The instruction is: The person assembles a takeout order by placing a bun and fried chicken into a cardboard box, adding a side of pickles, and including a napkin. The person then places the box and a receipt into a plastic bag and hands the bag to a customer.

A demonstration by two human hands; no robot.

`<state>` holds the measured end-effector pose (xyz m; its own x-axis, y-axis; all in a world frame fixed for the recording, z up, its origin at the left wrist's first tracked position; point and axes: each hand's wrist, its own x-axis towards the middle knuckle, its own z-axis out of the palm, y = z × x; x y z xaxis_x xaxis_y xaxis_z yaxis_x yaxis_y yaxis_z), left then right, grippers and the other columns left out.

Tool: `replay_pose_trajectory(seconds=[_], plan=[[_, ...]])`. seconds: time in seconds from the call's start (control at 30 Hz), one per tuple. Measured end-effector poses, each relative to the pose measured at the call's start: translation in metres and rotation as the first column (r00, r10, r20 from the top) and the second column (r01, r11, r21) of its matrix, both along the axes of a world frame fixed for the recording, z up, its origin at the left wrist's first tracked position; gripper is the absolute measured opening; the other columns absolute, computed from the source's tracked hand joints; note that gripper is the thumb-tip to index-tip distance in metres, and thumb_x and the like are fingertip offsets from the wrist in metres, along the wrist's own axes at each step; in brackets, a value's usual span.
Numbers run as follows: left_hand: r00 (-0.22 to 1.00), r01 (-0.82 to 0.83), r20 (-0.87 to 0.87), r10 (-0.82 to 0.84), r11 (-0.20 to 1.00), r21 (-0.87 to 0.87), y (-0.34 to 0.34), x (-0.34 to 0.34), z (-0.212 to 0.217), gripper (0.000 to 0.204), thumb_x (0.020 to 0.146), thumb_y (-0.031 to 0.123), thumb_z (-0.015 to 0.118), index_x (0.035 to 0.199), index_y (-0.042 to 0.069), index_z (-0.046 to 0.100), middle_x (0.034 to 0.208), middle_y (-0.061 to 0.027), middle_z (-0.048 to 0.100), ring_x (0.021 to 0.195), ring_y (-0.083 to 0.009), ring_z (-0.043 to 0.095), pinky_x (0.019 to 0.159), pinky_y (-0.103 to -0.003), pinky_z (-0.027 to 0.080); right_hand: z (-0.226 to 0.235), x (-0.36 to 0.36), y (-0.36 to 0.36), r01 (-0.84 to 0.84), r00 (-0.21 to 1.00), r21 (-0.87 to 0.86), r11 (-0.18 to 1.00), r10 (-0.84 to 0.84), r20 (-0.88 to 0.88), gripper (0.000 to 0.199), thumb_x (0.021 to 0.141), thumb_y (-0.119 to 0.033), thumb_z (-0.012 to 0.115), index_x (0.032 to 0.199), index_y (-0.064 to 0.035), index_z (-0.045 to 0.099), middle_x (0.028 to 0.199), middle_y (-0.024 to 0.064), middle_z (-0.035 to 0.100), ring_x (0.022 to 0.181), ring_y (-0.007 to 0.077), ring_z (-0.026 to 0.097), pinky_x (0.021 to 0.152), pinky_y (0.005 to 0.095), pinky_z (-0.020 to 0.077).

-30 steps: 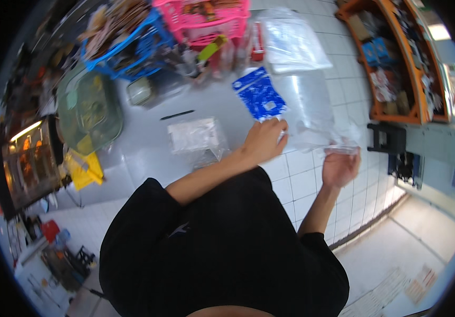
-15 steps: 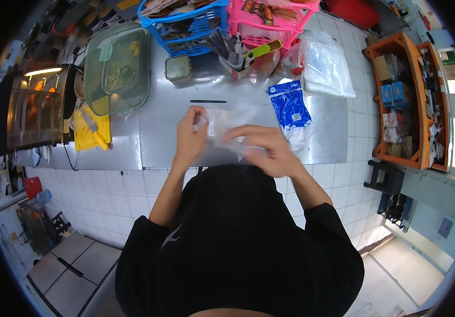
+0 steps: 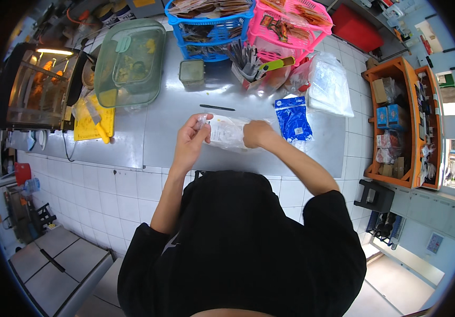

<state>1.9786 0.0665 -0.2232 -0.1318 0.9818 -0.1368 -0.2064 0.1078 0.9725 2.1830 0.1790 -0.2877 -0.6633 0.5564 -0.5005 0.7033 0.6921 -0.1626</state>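
Clear plastic bag (image 3: 227, 132) pinched at both ends, left hand (image 3: 191, 141) and right hand (image 3: 257, 134), over steel counter (image 3: 164, 132). Looked mid-handling, bag unopened; contents unclear. Blue packet (image 3: 292, 119) untouched just beside.

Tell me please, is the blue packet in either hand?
No, the blue packet lies on the counter beside the right hand.

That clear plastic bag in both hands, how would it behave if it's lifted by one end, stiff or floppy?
Probably floppy: the clear bag looks thin and crinkled between the left hand and right hand, so it would likely droop. It seems light for its size, since you can see through it to pale contents. The glossy film may be slippery on the steel counter.
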Motion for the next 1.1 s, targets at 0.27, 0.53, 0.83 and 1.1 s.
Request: replay_pose_trajectory(seconds=[0.27,0.53,0.83,1.1], plan=[[0.861,0.359,-0.422,-0.284,0.927,0.109,0.009,0.025,-0.005,0.053,0.085,0.007,0.068,0.134,-0.001,0.049,0.094,-0.0031,0.055,0.085,-0.014,0.053,0.083,-0.03,0.045,0.121,0.04,-0.007,-0.171,0.985,0.072,0.983,0.169,0.032,0.047,0.095,-0.046,0.052,0.09,-0.0039,0.071,0.093,0.0178,0.071,0.086,0.029,0.069,0.085,0.0447,0.0484],[0.99,0.144,-0.02,-0.143,0.977,0.157,0.048,0.094,-0.032,0.04,0.083,0.006,0.069,0.118,0.001,0.052,0.098,-0.0102,0.061,0.093,-0.015,0.062,0.081,-0.033,0.052,0.075,0.043,0.001,-0.019,0.491,-0.041,0.999,-0.026,-0.871,0.043,0.084,-0.03,0.066,0.118,-0.0034,0.061,0.119,0.0199,0.057,0.117,0.0319,0.055,0.104,0.0443,0.036],[0.729,0.261,-0.655,-0.199,0.965,-0.003,0.029,0.092,-0.006,0.029,0.086,0.008,0.066,0.112,-0.001,0.055,0.102,-0.0213,0.064,0.087,-0.0369,0.067,0.078,-0.048,0.051,-0.061,-0.011,-0.041,0.233,0.272,-0.347,0.908,-0.404,-0.874,0.089,0.076,-0.023,0.073,0.15,-0.0008,0.029,0.149,0.0251,0.036,0.132,0.0374,0.042,0.109,0.0457,0.0348],[0.594,0.23,-0.8,-0.087,0.971,0.065,0.007,0.029,-0.065,0.077,0.083,0.03,0.077,0.141,-0.003,0.038,0.144,-0.0294,0.042,0.133,-0.0397,0.044,0.109,-0.047,0.036,-0.119,-0.037,-0.015,0.28,0.119,-0.617,0.735,-0.665,-0.738,0.029,0.097,-0.031,0.057,0.104,-0.0038,0.062,0.103,0.0108,0.056,0.097,0.0267,0.053,0.095,0.0402,0.0419]])
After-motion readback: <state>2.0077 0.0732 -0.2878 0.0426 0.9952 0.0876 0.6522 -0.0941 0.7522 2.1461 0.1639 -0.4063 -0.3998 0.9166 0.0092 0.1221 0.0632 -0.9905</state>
